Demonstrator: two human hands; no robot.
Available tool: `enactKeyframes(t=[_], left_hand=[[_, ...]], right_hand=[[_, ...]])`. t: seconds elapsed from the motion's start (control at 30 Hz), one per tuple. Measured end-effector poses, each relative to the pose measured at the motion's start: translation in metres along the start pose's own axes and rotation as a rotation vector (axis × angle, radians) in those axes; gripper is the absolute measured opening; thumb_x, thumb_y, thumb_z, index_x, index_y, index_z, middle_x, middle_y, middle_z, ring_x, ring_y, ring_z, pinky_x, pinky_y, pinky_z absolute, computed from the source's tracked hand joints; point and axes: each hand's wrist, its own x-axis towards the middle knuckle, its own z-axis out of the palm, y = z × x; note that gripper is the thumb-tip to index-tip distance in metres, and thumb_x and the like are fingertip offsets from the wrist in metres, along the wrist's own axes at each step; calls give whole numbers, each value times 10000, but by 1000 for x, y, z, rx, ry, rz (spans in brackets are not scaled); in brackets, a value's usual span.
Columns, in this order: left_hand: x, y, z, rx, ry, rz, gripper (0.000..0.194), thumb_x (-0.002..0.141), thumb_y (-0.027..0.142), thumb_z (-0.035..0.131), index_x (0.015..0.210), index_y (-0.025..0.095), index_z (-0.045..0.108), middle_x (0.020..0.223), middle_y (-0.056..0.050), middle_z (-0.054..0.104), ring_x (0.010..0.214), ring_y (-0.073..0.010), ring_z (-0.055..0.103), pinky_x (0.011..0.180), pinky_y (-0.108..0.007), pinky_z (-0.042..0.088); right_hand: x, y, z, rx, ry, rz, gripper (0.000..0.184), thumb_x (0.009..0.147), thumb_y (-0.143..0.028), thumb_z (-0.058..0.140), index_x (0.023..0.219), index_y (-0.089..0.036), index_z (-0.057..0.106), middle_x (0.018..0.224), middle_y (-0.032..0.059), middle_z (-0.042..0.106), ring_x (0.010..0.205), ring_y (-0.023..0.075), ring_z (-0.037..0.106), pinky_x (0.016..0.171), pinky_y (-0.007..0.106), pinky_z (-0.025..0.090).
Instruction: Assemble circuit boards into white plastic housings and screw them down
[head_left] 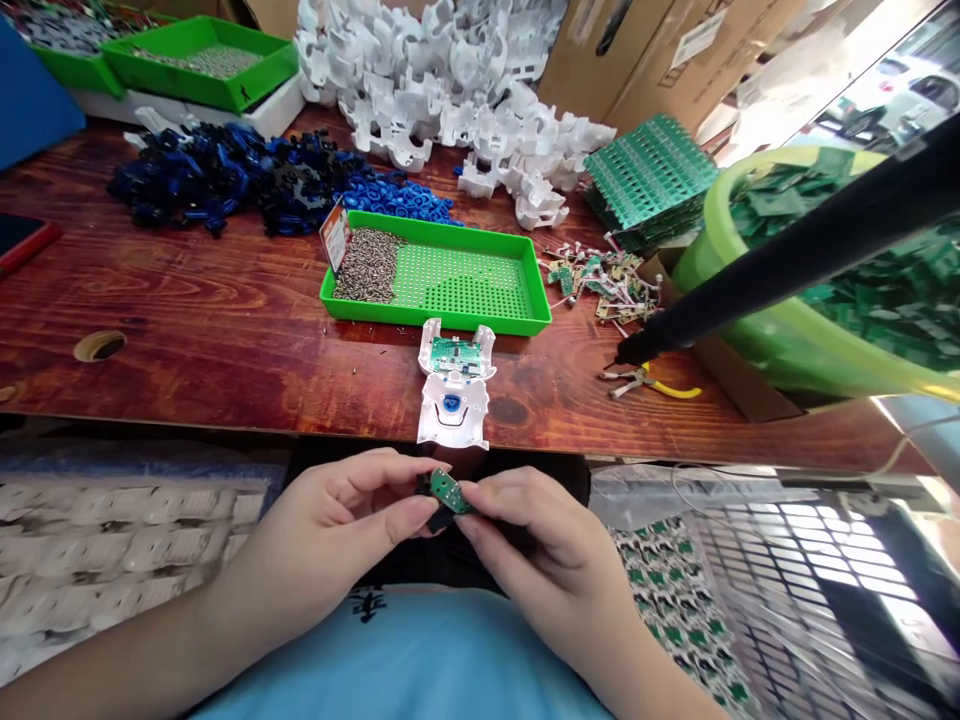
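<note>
Below the table's front edge, my left hand (341, 520) and my right hand (525, 530) meet, both pinching a small green circuit board (448, 493) with a black part under it. Fingers of both hands are closed on it. Just above, on the wooden table (210, 310), lies a white plastic housing (455, 395) with a green board fitted in its upper half and a blue button lower down.
A green tray (465, 285) with a heap of small screws sits behind the housing. Blue and black plastic parts (247, 180) lie at left, white housings (450, 80) at back, loose boards and pliers (649, 382) at right, a green tub (787, 340) of boards far right.
</note>
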Motion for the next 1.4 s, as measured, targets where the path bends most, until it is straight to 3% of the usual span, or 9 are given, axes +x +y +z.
enactKeyframes(t=[0.17, 0.43, 0.63, 0.8, 0.97, 1.13, 1.23, 1.3, 1.4], left_hand=[[-4, 3, 0, 219, 16, 125, 206, 835, 257, 647, 1004, 352, 715, 874, 51, 671, 826, -94, 625, 739, -141, 511], [-1, -3, 3, 162, 91, 139, 187, 833, 224, 648, 960, 351, 697, 923, 91, 706, 850, -65, 643, 767, -92, 499], [-1, -1, 4, 64, 114, 163, 191, 833, 176, 641, 907, 338, 709, 888, 104, 720, 830, -51, 652, 773, -74, 498], [0, -3, 3, -2, 121, 117, 166, 837, 219, 651, 949, 335, 688, 897, 97, 723, 817, -46, 651, 762, -67, 500], [1, -1, 9, 35, 163, 128, 229, 847, 228, 635, 1043, 345, 622, 850, 83, 653, 750, -39, 622, 702, -62, 501], [-5, 5, 7, 137, 155, 212, 349, 866, 216, 599, 1163, 368, 498, 897, 75, 647, 851, -65, 621, 778, -104, 497], [-7, 7, -3, 244, 266, 296, 254, 855, 257, 612, 1085, 334, 540, 982, 59, 646, 921, -100, 604, 853, -160, 483], [-4, 7, -10, 343, 262, 258, 120, 870, 309, 583, 988, 288, 579, 945, 36, 645, 891, -131, 608, 833, -207, 490], [6, 4, -17, 545, 184, 162, 223, 887, 396, 524, 1054, 251, 556, 1058, -30, 620, 945, -201, 601, 816, -307, 495]], right_hand=[[2, -2, 0, 168, 49, 186, 144, 803, -88, 629, 871, -213, 653, 815, 9, 651, 761, 106, 639, 664, 206, 540], [3, -4, 7, 142, 81, 110, 203, 807, -40, 588, 918, -199, 651, 861, 20, 648, 811, 85, 633, 700, 176, 532], [-3, -1, 11, 75, 60, 2, 323, 798, -40, 600, 1080, -199, 603, 994, 43, 622, 926, 99, 613, 772, 183, 540], [-6, 1, 18, -82, 79, -69, 459, 775, -116, 675, 1192, -174, 491, 1038, 63, 585, 986, 119, 581, 842, 212, 521], [-2, 0, 20, -264, 128, -151, 415, 770, -91, 659, 1147, -147, 493, 1013, 68, 608, 958, 126, 587, 832, 220, 518], [2, 3, 2, -287, 91, -130, 456, 757, -123, 664, 1174, -194, 494, 1037, 54, 619, 963, 150, 585, 850, 267, 511], [10, 11, -16, -277, 225, -19, 452, 771, -150, 664, 1184, -242, 505, 1051, 56, 599, 951, 184, 584, 851, 339, 505], [22, 20, -26, -276, 302, 7, 445, 783, -171, 663, 1193, -254, 512, 1076, 70, 588, 968, 214, 586, 873, 394, 496], [51, 35, -33, -375, 320, -120, 414, 785, -200, 669, 1171, -253, 530, 1097, 70, 593, 1016, 234, 575, 912, 425, 482]])
